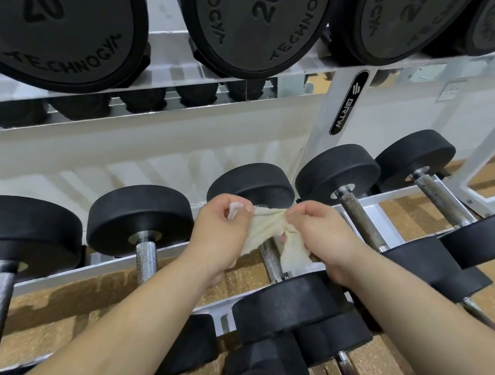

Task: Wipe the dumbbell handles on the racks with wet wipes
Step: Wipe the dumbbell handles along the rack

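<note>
The left hand and right hand each pinch an end of a cream wet wipe, bunched and pulled between them. Its loose folds hang down against the knurled steel handle of the middle dumbbell on the lower tier of the white rack. Neighbouring dumbbells lie on either side, and a large dumbbell marked 20 sits on the tier above.

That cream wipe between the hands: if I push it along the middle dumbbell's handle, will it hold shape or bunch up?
Likely floppy: the crumpled cream-coloured wipe sags and folds between the left hand and right hand. It will probably bunch and snag, since the knurled metal handle looks rough.
</note>
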